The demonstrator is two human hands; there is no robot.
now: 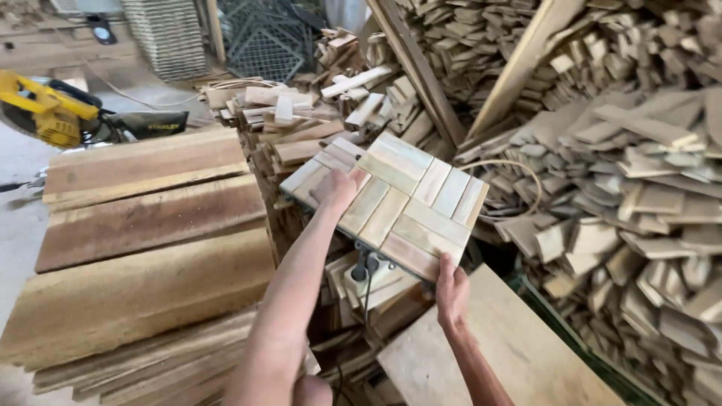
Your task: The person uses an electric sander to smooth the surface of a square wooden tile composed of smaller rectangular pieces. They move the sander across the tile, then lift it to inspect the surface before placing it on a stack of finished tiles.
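Above rough planks (143, 225), both hands' fingers (342, 180) grip a slatted wooden tile (391, 203).

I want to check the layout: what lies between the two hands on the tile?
In the head view, only the wooden slat tile spans between the left hand and the right hand; both hold it.

Pretty clearly a woodworking shop; rough planks (150, 218) stacked on the left; heaps of short cut wood pieces (639, 188) everywhere; a yellow power saw (45, 113) on the side; sawdust-grey concrete floor (19, 218).
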